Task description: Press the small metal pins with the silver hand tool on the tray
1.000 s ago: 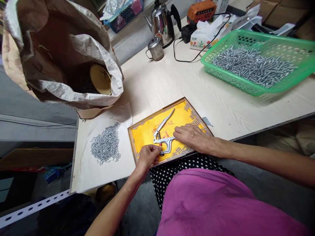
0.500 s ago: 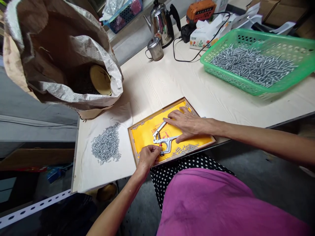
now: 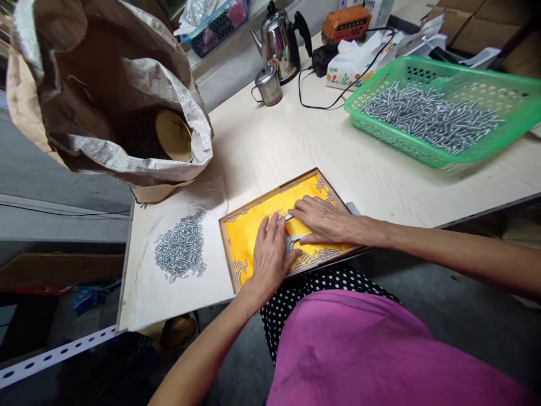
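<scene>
Right hand (image 3: 323, 223) is gripping the snap pliers (image 3: 295, 239), half-curled; left hand (image 3: 270, 251) is draping over them, fingers straightish, can't tell if holding. They're sitting in a tray (image 3: 227, 256) by the near edge of the desk (image 3: 270, 141).

From where I stand, the work table (image 3: 253, 135) presents a pale, wood-grained top. A pale grey wall section (image 3: 236, 69) runs along its far side. At the left, a grey surface (image 3: 76, 192), possibly a wall panel, stands above a brown board (image 3: 63, 270). A white perforated strip (image 3: 58, 354) runs diagonally at lower left. The floor (image 3: 422, 293) is grey. Light brightens the tabletop; the area beneath is dim.
</scene>
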Tool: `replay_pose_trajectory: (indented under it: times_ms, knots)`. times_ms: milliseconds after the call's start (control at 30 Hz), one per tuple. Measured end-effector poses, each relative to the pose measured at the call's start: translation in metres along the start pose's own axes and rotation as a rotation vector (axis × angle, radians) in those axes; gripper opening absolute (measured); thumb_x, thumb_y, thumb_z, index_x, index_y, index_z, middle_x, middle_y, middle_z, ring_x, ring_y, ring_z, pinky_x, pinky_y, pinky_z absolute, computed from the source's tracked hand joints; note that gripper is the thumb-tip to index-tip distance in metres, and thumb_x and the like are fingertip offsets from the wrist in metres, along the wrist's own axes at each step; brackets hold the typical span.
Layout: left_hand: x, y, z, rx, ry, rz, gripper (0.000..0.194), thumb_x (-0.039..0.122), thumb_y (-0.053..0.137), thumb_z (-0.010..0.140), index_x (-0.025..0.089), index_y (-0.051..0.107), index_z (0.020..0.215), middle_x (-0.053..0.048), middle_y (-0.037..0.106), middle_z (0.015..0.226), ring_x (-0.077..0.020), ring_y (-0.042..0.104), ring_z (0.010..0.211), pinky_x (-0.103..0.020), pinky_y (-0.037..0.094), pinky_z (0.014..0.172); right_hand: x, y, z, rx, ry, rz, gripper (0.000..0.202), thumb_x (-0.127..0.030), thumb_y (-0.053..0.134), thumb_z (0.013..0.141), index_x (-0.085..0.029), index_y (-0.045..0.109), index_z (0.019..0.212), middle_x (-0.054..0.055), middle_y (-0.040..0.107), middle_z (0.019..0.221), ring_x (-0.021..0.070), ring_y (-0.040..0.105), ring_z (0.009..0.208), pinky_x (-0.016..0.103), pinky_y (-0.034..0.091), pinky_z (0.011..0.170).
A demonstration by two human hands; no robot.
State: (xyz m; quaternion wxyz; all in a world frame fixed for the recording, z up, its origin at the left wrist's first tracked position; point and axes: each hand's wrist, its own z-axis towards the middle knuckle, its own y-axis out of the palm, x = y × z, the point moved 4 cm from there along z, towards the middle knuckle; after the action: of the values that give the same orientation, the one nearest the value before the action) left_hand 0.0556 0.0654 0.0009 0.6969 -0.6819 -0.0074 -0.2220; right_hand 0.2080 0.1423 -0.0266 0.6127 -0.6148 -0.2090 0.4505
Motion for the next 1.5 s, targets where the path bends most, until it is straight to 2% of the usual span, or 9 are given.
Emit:
replay_pose_trajectory:
  times_ms: [167, 267, 600, 800, 900, 1067, 1233, 1367, 1500]
  knots:
    - [-0.013, 0.015, 0.031, -0.173, 0.117, -0.019, 0.074, 0.038, 0.071, 0.088, 0.015, 0.036, 0.15, -0.018, 0.052, 0.146, -0.0346, 0.048, 0.132, -0.054, 0.043, 0.11, 0.003, -0.006, -0.008, -0.03, 0.028, -0.046, 0.067, -0.053, 0.076, 0.077, -0.011, 0.056, 0.125, 0.017, 0.062, 0.114, 0.0313, 0.053, 0.1, 0.043, 0.045, 0.085]
    - [-0.016, 0.014, 0.034, -0.178, 0.102, -0.012, 0.07, 0.037, 0.07, 0.088, 0.016, 0.04, 0.148, -0.016, 0.057, 0.137, -0.0319, 0.052, 0.123, -0.051, 0.047, 0.104, 0.005, -0.01, -0.013, -0.055, 0.066, -0.066, 0.055, -0.046, 0.076, 0.081, -0.014, 0.059, 0.122, 0.016, 0.063, 0.112, 0.0305, 0.054, 0.099, 0.042, 0.046, 0.082]
    - [-0.01, 0.009, 0.029, -0.158, 0.014, 0.069, 0.017, 0.03, 0.062, 0.095, 0.02, 0.068, 0.106, -0.008, 0.065, 0.099, -0.0256, 0.055, 0.096, -0.039, 0.049, 0.083, -0.01, 0.006, -0.006, -0.063, 0.002, -0.055, 0.013, -0.023, 0.057, 0.097, -0.016, 0.067, 0.094, 0.009, 0.064, 0.089, 0.0225, 0.055, 0.087, 0.036, 0.041, 0.075]
    - [-0.011, 0.006, 0.024, -0.094, 0.049, 0.066, 0.035, 0.033, 0.064, 0.094, 0.019, 0.06, 0.125, -0.012, 0.063, 0.126, -0.0283, 0.055, 0.113, -0.045, 0.051, 0.097, 0.001, -0.008, 0.0, -0.043, 0.037, -0.108, 0.036, -0.045, 0.069, 0.09, -0.015, 0.066, 0.108, 0.013, 0.065, 0.102, 0.0269, 0.054, 0.092, 0.037, 0.04, 0.074]
    - [-0.003, 0.007, 0.012, -0.019, 0.127, 0.094, 0.023, 0.029, 0.057, 0.098, 0.021, 0.064, 0.118, -0.012, 0.057, 0.137, -0.0299, 0.049, 0.128, -0.049, 0.047, 0.106, 0.014, -0.009, 0.006, -0.057, 0.021, -0.11, 0.05, -0.061, 0.064, 0.088, -0.015, 0.067, 0.108, 0.014, 0.065, 0.103, 0.0282, 0.053, 0.091, 0.039, 0.037, 0.075]
    - [0.009, 0.019, -0.001, -0.067, 0.153, 0.127, 0.022, 0.022, 0.045, 0.102, 0.018, 0.066, 0.102, -0.011, 0.065, 0.117, -0.0255, 0.055, 0.11, -0.041, 0.052, 0.094, 0.035, -0.004, 0.026, -0.031, 0.058, -0.155, 0.024, -0.03, 0.048, 0.101, -0.018, 0.068, 0.096, 0.011, 0.067, 0.097, 0.0261, 0.052, 0.094, 0.038, 0.03, 0.077]
    - [0.015, 0.026, -0.005, -0.126, 0.093, 0.146, 0.02, 0.02, 0.046, 0.102, 0.018, 0.066, 0.099, -0.007, 0.067, 0.098, -0.0231, 0.056, 0.093, -0.036, 0.052, 0.084, 0.044, -0.001, 0.042, 0.113, -0.031, -0.162, 0.023, -0.032, 0.049, 0.101, -0.019, 0.065, 0.091, 0.008, 0.068, 0.095, 0.0252, 0.052, 0.093, 0.037, 0.029, 0.078]
    - [0.01, 0.017, -0.01, 0.014, 0.105, 0.061, 0.018, 0.023, 0.051, 0.101, 0.018, 0.068, 0.105, -0.007, 0.067, 0.107, -0.0207, 0.058, 0.098, -0.033, 0.053, 0.086, 0.035, -0.004, 0.032, 0.185, -0.022, -0.183, 0.026, -0.033, 0.046, 0.102, -0.019, 0.064, 0.089, 0.01, 0.065, 0.094, 0.0248, 0.052, 0.087, 0.036, 0.029, 0.074]
    - [-0.051, -0.023, -0.015, 0.312, -0.123, 0.068, 0.022, 0.021, 0.052, 0.101, 0.018, 0.069, 0.113, -0.01, 0.066, 0.112, -0.0213, 0.058, 0.101, -0.034, 0.052, 0.088, 0.003, -0.004, 0.001, 0.171, -0.076, -0.039, 0.033, -0.043, 0.043, 0.104, -0.02, 0.062, 0.091, 0.006, 0.063, 0.088, 0.0222, 0.055, 0.081, 0.036, 0.033, 0.075]
